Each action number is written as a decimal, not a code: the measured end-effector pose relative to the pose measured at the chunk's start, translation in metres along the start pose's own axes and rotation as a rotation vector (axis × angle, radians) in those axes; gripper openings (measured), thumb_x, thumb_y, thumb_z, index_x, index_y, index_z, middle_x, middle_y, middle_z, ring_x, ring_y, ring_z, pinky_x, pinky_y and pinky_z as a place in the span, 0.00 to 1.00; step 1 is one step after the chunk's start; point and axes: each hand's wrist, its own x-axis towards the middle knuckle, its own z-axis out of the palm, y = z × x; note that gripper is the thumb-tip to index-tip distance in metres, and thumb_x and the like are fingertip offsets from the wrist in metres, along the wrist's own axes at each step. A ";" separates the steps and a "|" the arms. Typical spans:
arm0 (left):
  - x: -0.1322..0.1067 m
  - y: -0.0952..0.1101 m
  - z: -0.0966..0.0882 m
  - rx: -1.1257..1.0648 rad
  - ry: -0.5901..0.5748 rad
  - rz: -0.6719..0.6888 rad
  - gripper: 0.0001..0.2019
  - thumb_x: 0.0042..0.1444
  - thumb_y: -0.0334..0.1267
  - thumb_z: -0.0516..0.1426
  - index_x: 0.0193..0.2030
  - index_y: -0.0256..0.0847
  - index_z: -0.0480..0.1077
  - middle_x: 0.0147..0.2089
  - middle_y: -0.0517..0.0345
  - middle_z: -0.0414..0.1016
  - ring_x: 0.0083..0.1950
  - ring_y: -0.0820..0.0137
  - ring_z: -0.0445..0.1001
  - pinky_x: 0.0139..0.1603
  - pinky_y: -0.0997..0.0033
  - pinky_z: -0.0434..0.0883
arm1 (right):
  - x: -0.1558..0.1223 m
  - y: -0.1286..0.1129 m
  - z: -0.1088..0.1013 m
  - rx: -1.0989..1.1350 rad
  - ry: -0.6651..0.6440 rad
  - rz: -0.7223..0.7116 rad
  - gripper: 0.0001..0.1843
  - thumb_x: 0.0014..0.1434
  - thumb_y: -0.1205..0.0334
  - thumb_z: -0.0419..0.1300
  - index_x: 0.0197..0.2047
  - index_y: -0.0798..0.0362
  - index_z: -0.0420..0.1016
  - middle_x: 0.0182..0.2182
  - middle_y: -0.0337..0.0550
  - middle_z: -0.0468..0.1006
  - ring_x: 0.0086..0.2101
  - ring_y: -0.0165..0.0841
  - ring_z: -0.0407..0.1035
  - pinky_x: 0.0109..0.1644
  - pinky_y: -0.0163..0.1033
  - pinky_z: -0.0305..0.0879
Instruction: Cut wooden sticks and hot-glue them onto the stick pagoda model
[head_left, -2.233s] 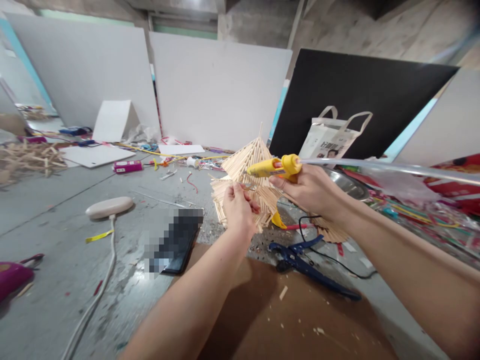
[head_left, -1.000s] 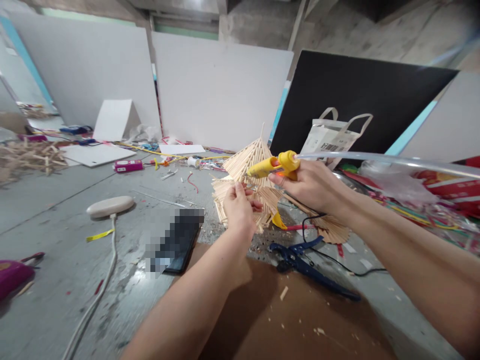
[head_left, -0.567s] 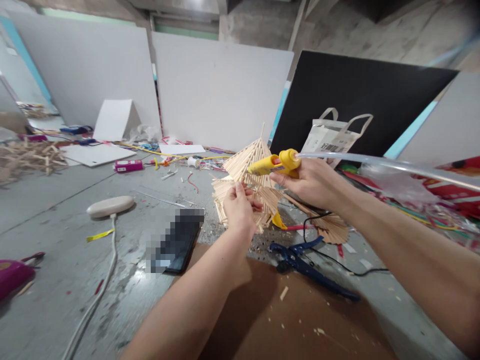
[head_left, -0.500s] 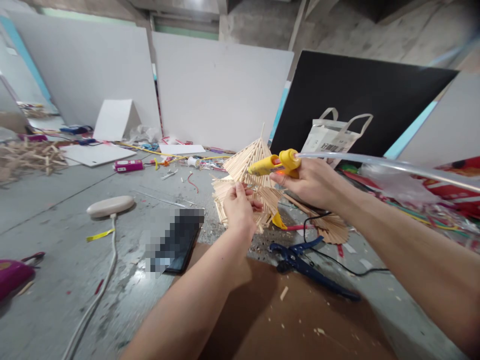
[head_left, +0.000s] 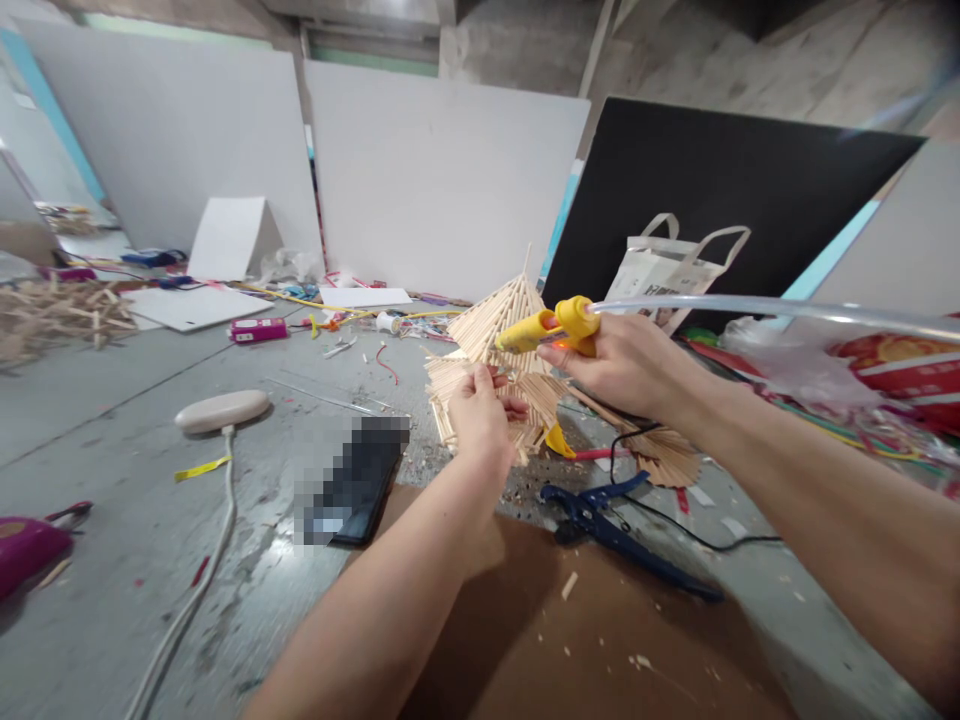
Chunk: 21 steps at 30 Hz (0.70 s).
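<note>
Above the littered concrete floor (head_left: 112, 420), pinches the wooden stick model (head_left: 491, 315) with the left hand (head_left: 478, 415), fingers narrow around its sticks. Grips a yellow glue gun (head_left: 544, 328) in the right hand (head_left: 626, 362), fingers wrapped tight, nozzle against the model. Faces white boards (head_left: 442, 180) and a black board (head_left: 720, 190) leaning far behind. Keeps both hands nearly where they were, gun tipped slightly steeper.

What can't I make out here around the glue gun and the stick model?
All in the head view:
- Nozzle tip of the glue gun: too small to tell whether it touches the stick model.
- Spot pinched by the left hand: covered by its own fingers.
- Screen of the phone: blurred by a mosaic.
- Far end of the glue stick: cut off by the right edge.
</note>
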 end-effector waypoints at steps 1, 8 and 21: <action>0.000 0.000 0.000 -0.004 -0.002 -0.001 0.08 0.55 0.39 0.46 0.31 0.37 0.59 0.26 0.64 0.61 0.12 0.83 0.61 0.13 0.80 0.59 | 0.000 0.000 0.000 -0.004 0.002 0.001 0.21 0.53 0.45 0.46 0.28 0.55 0.66 0.22 0.45 0.69 0.25 0.32 0.62 0.28 0.37 0.52; -0.002 0.001 0.001 -0.007 0.000 0.000 0.09 0.56 0.39 0.45 0.31 0.37 0.59 0.27 0.64 0.62 0.12 0.83 0.61 0.13 0.80 0.59 | 0.001 0.002 0.001 -0.028 0.025 0.005 0.21 0.52 0.45 0.46 0.28 0.55 0.67 0.21 0.45 0.69 0.23 0.32 0.60 0.27 0.38 0.51; 0.002 -0.001 0.004 -0.009 -0.009 0.008 0.09 0.55 0.40 0.46 0.31 0.36 0.59 0.28 0.61 0.65 0.13 0.82 0.62 0.14 0.80 0.60 | 0.004 0.002 0.002 0.036 0.018 -0.002 0.19 0.52 0.47 0.48 0.28 0.53 0.70 0.21 0.42 0.70 0.24 0.32 0.63 0.27 0.38 0.54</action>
